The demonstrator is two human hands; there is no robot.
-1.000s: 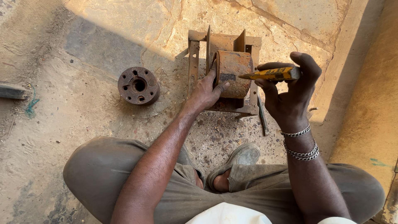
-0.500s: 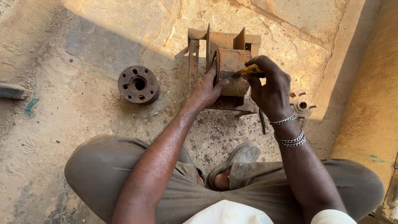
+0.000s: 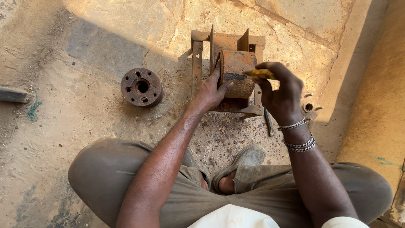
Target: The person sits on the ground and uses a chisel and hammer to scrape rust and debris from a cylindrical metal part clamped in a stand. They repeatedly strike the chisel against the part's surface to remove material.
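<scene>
1. Nearest the camera, we see a person seated cross-legged on a sandy stone floor (image 3: 105, 38), knees in olive trousers (image 3: 105, 173) spread wide, one foot in a worn grey shoe (image 3: 247, 157) tucked between them.

2. Beyond the knees, two bare forearms reach forward; the right wrist carries silver chain bracelets (image 3: 298, 141).

3. The left hand (image 3: 209, 90) rests against the near left side of a rusty metal cylinder (image 3: 237, 69), fingers spread over its rim and thumb laid on its curved face, steadying it rather than closing round it.

4. The right hand (image 3: 280, 90) is clenched on a yellow-handled tool (image 3: 259, 73), whose handle lies across the cylinder's right edge; we cannot make out its tip.

5. The cylinder sits in a rusty angle-iron frame (image 3: 197, 59) that stands on the floor, directly ahead of the person.

6. Just right of the right hand, a small toothed metal part (image 3: 310, 107) lies in shadow on the floor.

7. Well to the left of the frame lies a round rusty flange (image 3: 141, 87) with a centre bore and a ring of holes.

8. At the far left edge, a dark bar (image 3: 12, 94) lies beside a scrap of green string (image 3: 33, 110).
</scene>
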